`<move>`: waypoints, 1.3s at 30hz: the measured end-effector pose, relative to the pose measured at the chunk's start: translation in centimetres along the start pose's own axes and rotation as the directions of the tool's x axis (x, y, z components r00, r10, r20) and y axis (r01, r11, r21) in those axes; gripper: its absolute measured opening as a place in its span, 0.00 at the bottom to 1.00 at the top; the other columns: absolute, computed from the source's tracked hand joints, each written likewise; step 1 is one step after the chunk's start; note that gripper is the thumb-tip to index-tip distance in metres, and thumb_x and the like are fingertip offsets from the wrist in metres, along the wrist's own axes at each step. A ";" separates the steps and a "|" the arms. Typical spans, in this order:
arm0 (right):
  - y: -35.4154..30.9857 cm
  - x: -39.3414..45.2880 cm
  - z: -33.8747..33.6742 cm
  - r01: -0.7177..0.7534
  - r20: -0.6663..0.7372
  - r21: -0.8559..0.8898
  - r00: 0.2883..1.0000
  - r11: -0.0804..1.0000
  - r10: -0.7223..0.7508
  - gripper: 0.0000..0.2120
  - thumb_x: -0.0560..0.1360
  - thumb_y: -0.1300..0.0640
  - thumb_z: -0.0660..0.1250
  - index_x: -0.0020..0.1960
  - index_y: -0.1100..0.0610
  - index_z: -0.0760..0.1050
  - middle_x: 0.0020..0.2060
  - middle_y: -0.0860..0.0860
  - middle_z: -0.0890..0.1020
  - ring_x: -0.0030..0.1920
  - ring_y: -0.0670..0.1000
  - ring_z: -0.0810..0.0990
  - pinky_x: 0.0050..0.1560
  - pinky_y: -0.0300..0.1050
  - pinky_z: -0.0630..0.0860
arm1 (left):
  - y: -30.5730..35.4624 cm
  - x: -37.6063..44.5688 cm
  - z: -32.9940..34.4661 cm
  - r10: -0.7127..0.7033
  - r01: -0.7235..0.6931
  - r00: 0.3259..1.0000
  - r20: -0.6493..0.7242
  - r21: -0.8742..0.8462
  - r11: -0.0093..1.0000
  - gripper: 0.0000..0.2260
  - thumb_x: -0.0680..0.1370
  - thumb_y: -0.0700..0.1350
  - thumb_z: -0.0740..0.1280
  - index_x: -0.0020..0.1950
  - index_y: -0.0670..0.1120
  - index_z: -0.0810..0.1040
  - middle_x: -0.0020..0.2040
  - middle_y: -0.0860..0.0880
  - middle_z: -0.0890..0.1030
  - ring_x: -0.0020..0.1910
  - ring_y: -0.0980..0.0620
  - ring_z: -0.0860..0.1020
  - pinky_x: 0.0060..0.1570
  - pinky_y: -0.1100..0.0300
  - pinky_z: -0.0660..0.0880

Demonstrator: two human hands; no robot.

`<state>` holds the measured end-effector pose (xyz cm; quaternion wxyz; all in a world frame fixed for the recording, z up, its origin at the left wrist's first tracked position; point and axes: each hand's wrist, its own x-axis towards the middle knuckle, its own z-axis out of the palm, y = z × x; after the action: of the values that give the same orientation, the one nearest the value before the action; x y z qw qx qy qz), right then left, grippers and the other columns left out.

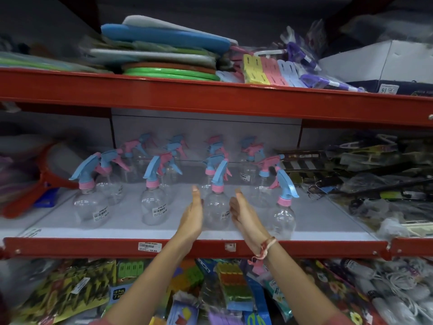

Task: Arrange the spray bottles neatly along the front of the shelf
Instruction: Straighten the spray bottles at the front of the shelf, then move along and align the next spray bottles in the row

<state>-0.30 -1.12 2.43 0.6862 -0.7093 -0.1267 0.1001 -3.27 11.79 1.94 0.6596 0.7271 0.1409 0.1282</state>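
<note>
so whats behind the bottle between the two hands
Directly behind the front bottle stands another clear spray bottle, then more spray heads near the back panel. The front bottle covers their lower bodies.

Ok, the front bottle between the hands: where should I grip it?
Grip the bottle on its round clear belly, palms from left and right, as the left hand and right hand already flank it. The trigger head is narrow and would likely tip it.
</note>
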 end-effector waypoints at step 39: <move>0.1 2.5 15.4 -0.017 0.040 -0.030 0.999 0.999 0.018 0.35 0.75 0.36 0.54 0.65 0.66 0.69 0.68 0.62 0.71 0.65 0.56 0.74 0.70 0.50 0.64 | -1.7 1.8 -15.9 -0.004 0.007 0.999 -0.050 0.051 0.999 0.52 0.62 0.80 0.39 0.74 0.48 0.62 0.75 0.44 0.64 0.73 0.45 0.63 0.74 0.47 0.54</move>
<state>-2.78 14.28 1.82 0.6722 -0.7182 -0.1355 0.1186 -7.58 27.34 1.79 0.6374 0.7399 0.1627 0.1408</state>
